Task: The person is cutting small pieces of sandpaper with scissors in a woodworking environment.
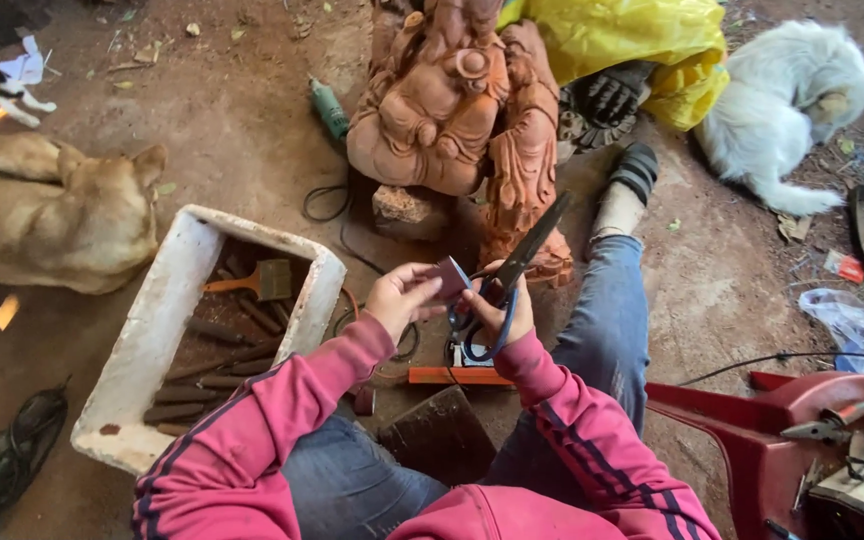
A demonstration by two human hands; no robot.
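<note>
Head view, steeply down, close

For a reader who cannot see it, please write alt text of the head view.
A person's right hand holds blue-handled scissors at a small reddish piece pinched by the left hand, before a reddish-brown carved statue.
</note>
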